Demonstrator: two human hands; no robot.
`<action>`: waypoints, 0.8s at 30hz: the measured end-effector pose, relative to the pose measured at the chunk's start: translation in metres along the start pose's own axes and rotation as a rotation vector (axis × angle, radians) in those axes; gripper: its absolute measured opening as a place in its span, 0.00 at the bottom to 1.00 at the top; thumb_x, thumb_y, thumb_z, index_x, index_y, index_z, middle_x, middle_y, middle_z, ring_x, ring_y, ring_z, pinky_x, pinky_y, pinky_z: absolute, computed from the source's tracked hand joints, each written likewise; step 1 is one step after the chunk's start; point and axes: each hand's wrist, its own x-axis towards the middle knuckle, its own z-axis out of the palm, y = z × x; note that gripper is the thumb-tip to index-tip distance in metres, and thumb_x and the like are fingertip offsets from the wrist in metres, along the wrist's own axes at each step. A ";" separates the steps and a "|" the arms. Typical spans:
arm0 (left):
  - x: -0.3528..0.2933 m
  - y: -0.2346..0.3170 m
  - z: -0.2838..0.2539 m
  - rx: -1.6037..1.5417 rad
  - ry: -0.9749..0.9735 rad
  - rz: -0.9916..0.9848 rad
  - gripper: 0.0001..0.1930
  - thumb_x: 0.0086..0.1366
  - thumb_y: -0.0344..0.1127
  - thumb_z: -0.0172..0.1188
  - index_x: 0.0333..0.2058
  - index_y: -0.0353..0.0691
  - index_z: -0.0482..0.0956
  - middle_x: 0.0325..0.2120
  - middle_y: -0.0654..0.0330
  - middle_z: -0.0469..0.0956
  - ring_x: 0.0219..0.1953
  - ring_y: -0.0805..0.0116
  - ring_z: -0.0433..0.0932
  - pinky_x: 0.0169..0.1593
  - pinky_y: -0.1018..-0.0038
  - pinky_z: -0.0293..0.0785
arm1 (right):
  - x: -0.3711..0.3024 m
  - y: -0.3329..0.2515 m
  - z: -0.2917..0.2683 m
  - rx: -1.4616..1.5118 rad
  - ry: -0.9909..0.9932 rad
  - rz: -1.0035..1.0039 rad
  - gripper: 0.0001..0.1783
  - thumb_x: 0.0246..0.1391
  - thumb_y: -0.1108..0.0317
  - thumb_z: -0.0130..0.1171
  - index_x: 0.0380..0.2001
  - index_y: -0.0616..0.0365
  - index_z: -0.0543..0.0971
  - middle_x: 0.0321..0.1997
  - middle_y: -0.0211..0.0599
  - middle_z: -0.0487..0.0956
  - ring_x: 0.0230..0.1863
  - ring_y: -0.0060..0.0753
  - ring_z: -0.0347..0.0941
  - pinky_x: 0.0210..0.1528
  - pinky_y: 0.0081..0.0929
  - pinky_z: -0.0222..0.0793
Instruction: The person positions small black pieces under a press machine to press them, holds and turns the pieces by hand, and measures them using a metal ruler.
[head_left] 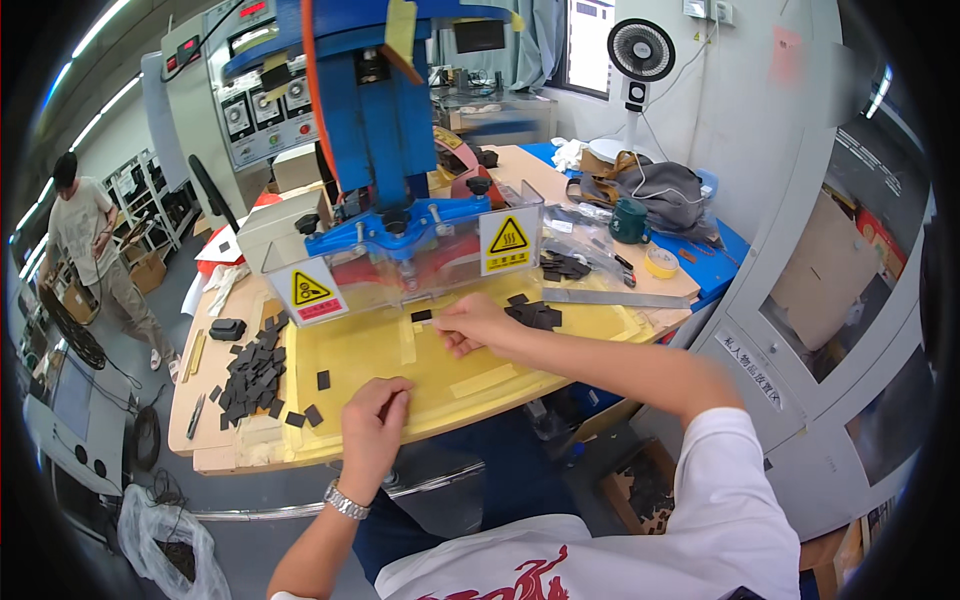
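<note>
Here's your right hand [472, 325], stretched over the yellow-covered work surface [370, 345] beneath the press, fingers bent in, their tips just beside a small black rectangular piece [421, 315]. That piece lies flat by a pale tape strip [407, 342], in front of the clear guard [420, 258]; whether your fingers grip anything, I cannot tell. And your left hand [374, 412] sits at the near edge, fingers curled, thumb alongside them, with its hold hidden from view; a metal watch [346, 500] circles that wrist.

Out to the left, a big heap of black pieces [258, 372] spreads over the table [215, 458], and a lone black piece [323, 379] lies between it and your hands. Over on the right, a smaller black pile [536, 314] rests just beyond your right wrist, near a long metal strip [615, 297]. Farther right come a yellow tape roll [661, 263] and a green roll [629, 221]. The blue press [375, 150] towers at the far side.
</note>
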 end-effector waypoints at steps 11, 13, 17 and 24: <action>-0.003 -0.015 -0.070 0.083 0.029 0.144 0.07 0.68 0.23 0.65 0.43 0.34 0.88 0.39 0.49 0.88 0.38 0.54 0.88 0.44 0.65 0.84 | 0.050 0.008 0.033 0.077 0.485 0.112 0.09 0.65 0.70 0.68 0.33 0.66 0.84 0.28 0.38 0.86 0.21 0.26 0.79 0.19 0.29 0.75; 0.018 -0.029 -0.106 0.180 0.069 0.108 0.05 0.68 0.23 0.65 0.40 0.34 0.88 0.36 0.51 0.88 0.34 0.54 0.88 0.39 0.65 0.84 | 0.053 0.011 0.032 0.046 0.541 0.127 0.09 0.65 0.71 0.68 0.31 0.66 0.84 0.26 0.38 0.86 0.20 0.25 0.78 0.18 0.28 0.74; 0.059 -0.089 -0.173 0.652 0.042 0.130 0.06 0.65 0.25 0.67 0.40 0.35 0.88 0.37 0.46 0.87 0.41 0.45 0.86 0.48 0.54 0.82 | 0.051 0.008 0.047 -0.020 0.532 0.073 0.12 0.61 0.73 0.69 0.24 0.64 0.83 0.21 0.36 0.83 0.17 0.25 0.75 0.17 0.27 0.72; 0.088 -0.139 -0.191 0.954 -0.252 0.149 0.03 0.64 0.28 0.69 0.36 0.35 0.86 0.31 0.47 0.85 0.42 0.47 0.84 0.49 0.53 0.80 | -0.045 -0.001 0.030 -0.066 0.112 0.140 0.12 0.64 0.69 0.70 0.27 0.61 0.83 0.23 0.31 0.81 0.19 0.20 0.74 0.20 0.21 0.69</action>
